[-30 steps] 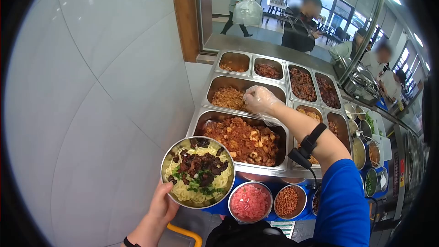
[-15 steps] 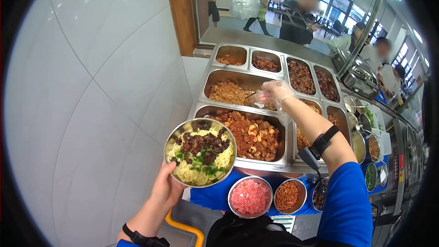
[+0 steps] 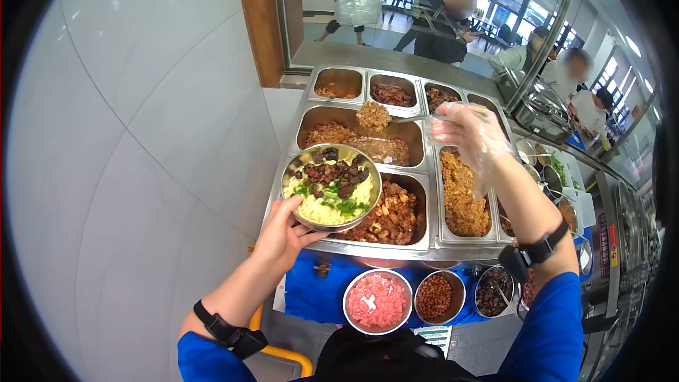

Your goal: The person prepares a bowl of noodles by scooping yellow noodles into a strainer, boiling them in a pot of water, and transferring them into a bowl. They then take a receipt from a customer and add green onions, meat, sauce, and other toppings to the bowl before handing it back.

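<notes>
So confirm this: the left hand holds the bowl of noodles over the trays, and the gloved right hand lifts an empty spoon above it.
Not quite. In the head view the spoon is heaped with brown minced food, not empty. The rest holds: left hand under the bowl, gloved right hand on the spoon's handle.

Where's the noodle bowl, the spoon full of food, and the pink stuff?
noodle bowl (image 3: 330, 187), head view, on the noodles and toppings.
spoon (image 3: 373, 116), head view, on its heaped food.
pink stuff (image 3: 376, 302), head view, middle of the round bowl's filling.
</notes>
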`<action>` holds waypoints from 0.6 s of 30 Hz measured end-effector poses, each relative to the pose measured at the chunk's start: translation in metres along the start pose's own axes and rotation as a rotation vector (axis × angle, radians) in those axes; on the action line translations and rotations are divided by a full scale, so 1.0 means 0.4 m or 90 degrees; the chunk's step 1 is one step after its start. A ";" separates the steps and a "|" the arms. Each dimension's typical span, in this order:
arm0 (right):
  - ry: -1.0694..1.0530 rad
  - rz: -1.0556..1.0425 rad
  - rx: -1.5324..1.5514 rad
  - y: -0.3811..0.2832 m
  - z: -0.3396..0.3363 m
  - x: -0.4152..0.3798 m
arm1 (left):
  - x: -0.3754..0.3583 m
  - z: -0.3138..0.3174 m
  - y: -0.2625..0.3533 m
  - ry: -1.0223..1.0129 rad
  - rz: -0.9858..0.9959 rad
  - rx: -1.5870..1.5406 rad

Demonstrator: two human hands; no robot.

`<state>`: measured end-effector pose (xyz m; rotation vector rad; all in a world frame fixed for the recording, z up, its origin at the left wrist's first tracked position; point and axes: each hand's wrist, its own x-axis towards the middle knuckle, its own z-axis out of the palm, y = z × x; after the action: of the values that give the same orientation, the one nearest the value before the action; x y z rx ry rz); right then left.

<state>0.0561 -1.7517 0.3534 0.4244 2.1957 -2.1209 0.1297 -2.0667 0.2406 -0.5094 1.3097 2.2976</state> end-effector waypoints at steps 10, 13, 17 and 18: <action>-0.265 -0.639 -0.498 0.041 0.011 -0.243 | 0.049 0.037 -0.036 -0.104 0.004 -0.074; -0.263 -0.621 -0.490 0.030 -0.006 -0.264 | 0.046 0.046 -0.043 -0.119 0.014 -0.077; -0.193 -0.353 -0.075 0.038 -0.016 -0.265 | 0.038 0.058 -0.048 -0.153 0.032 -0.077; -0.150 -0.280 0.027 0.032 -0.019 -0.257 | 0.037 0.058 -0.051 -0.154 0.035 -0.079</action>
<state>0.1589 -1.7600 0.3654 -0.3251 2.2642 -2.2712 0.1262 -2.0344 0.2296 -0.2265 1.0829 2.4083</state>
